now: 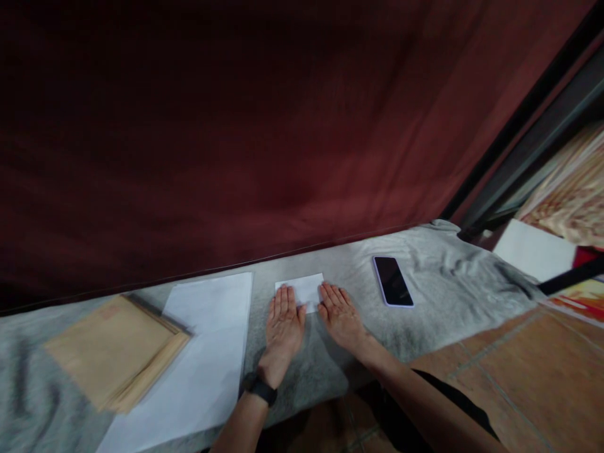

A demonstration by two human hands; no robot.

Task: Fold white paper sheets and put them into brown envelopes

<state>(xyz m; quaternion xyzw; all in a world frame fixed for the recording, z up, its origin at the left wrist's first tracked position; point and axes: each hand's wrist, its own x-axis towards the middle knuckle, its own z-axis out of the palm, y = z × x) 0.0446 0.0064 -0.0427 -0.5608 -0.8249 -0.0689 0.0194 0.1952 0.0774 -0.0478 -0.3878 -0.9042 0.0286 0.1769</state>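
Note:
A small white piece of paper (306,290), seemingly folded, lies flat on the grey cloth in front of me. My left hand (284,322) rests palm down over its left part, fingers stretched out. On the paper's right edge lies my right hand (340,314), also flat with its fingers extended. Neither hand grips anything. A dark watch (260,388) is strapped round my left wrist. Whatever lies under the palms is hidden.
Large white sheets (212,333) lie to the left, with a stack of brown envelopes (113,346) partly on top. A phone (393,281) in a purple case is on the right. Grey cloth (438,270) covers the narrow surface. A dark red curtain (264,138) hangs behind; tiled floor (533,371) shows below.

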